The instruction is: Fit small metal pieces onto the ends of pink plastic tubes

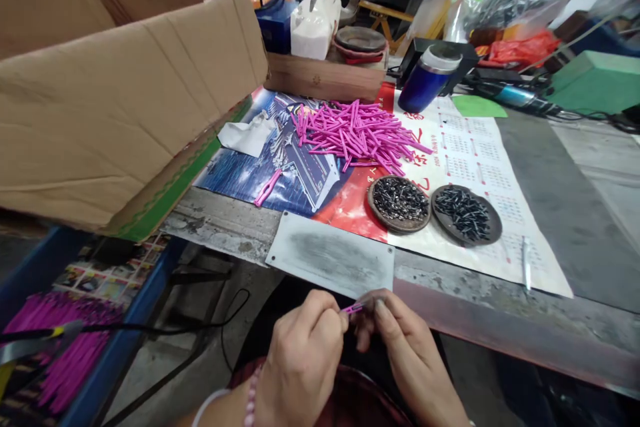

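In the head view, I am holding a pink piece point(353, 309) just on the near side of the metal plate point(330, 253), above my lap. My left hand point(306, 340) is pinching one end with its fingers curled tight; my right hand point(410, 339) is pinching narrowly at the other end. My fingertips are hiding that end, so I cannot tell whether a small part is sitting there too.

I judge that I am doing the fine fingertip step on a single piece, and it seems to be calling for a steady left pinch and small, careful right-hand movements.

Beyond the plate, a loose pile point(357, 137) of pink pieces is lying on the poster point(233, 173). To the plate's right and farther off, two dishes point(495, 225) are standing side by side, holding small dark bits point(463, 210). Well right of the plate, a slim silvery tool point(527, 263) is lying near the table edge. Beyond the dishes, a blue cup point(425, 87) is standing. Left of the plate, a big carton point(135, 113) is blocking reach on that side; nothing visible is standing between my hands and the plate.
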A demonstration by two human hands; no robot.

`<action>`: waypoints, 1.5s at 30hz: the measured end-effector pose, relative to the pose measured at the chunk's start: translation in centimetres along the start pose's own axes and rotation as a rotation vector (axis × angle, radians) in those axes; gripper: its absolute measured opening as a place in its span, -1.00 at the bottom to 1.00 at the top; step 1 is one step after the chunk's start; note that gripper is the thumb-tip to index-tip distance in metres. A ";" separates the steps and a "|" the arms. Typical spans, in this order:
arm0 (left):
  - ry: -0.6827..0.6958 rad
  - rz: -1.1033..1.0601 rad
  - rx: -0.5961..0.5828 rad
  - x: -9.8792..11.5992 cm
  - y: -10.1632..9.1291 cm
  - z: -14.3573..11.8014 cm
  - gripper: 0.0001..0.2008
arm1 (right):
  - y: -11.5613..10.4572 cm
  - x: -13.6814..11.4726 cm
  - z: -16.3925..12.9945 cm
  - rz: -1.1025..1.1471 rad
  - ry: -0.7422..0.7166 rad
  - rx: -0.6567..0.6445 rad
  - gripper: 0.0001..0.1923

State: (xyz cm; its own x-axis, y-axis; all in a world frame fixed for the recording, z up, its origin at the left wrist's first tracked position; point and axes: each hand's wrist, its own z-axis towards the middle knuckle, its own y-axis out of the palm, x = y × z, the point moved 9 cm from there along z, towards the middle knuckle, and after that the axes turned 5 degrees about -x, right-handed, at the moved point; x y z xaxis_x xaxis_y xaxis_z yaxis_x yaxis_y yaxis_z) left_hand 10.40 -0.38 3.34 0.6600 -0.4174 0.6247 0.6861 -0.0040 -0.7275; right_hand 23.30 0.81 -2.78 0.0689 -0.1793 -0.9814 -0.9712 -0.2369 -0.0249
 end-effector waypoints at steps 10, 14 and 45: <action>-0.117 -0.404 -0.065 -3.9 1.6 -0.2 -0.67 | -9.8 -4.1 -1.6 -0.641 -0.113 0.376 -0.71; -0.285 -0.597 -0.181 -5.4 3.2 -0.2 -0.68 | -20.0 -4.4 -1.7 -1.268 0.269 0.656 -0.71; -0.902 -1.758 -0.230 -3.2 9.6 1.8 -0.71 | -7.1 -2.6 0.4 0.170 -0.168 0.318 -0.90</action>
State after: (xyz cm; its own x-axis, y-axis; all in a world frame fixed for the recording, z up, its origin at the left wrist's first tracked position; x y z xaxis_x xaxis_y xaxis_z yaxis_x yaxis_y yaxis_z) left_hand 15.45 2.54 -5.17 -0.5884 0.6715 0.4505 0.6416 0.0485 0.7655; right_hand 29.92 3.35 -0.10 -0.1120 -0.0251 -0.9934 -0.9895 0.0948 0.1092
